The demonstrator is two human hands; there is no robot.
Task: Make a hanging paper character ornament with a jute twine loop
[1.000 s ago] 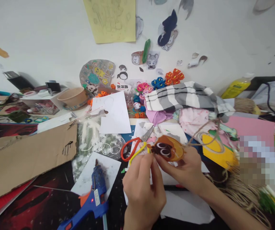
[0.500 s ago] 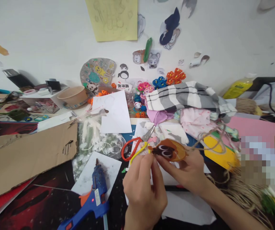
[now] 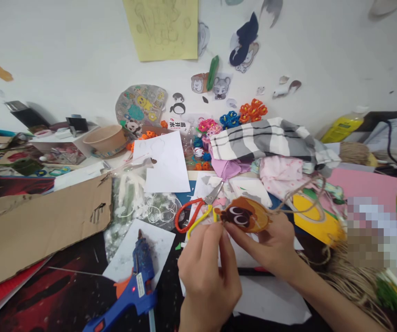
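Note:
My right hand (image 3: 276, 246) is closed around an orange-brown cartoon animal face (image 3: 257, 214) with big white-rimmed eyes on a dark patch. Twine (image 3: 304, 212) trails from behind the face toward the right. At the face's lower left edge, my left hand (image 3: 207, 272) pinches with thumb and fingers; whatever lies between these fingertips is too small and hidden to name. Just beyond the hands lie scissors (image 3: 200, 213) with red and yellow handles, partly opened. A blue glue gun (image 3: 142, 272) with a lit red light rests to the left, its nozzle over white paper (image 3: 164, 237).
Cardboard (image 3: 46, 221) covers much of the left side. A coil of twine (image 3: 354, 290) lies at the right, near a yellow sheet (image 3: 309, 221). Checked cloth (image 3: 264, 138) and a yellow bottle (image 3: 344, 127) stand at the back by the wall.
The animal face has tilted slightly, so its eyes show more fully toward me. Both hands keep nearly the same place and grip.

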